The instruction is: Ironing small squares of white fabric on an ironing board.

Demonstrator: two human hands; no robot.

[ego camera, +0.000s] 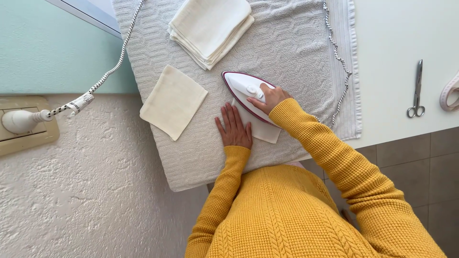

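Person's right hand (271, 97) is wrapped around the handle of a white iron (246, 93) w/ a dark red edge, fingers curled shut on it, nose of the iron pointing up-left. The iron sits on a small cream cloth (264, 130) that pokes out from under it toward the person. Left hand (234, 126) lies flat just beside the iron, fingers together and stretched out, palm down, touching the cloth's left edge and the grey towel (291, 43) underneath, prob to keep the cloth from sliding or bunching while the iron passes over. Both arms in yellow knit sleeves, right elbow bent and coming in from the right, left forearm running pretty much straight up from the body. Towel is spread as a pad over the white table (397, 57), so heat doesn't hit the surface directly, imo. Another folded cloth (173, 102) lies apart to the left, and a neat stack (211, 28) sits further up the towel. The speckled cord (112, 69) runs off left to a wall plug (21, 121). Scissors (417, 91) lie well apart on the right.
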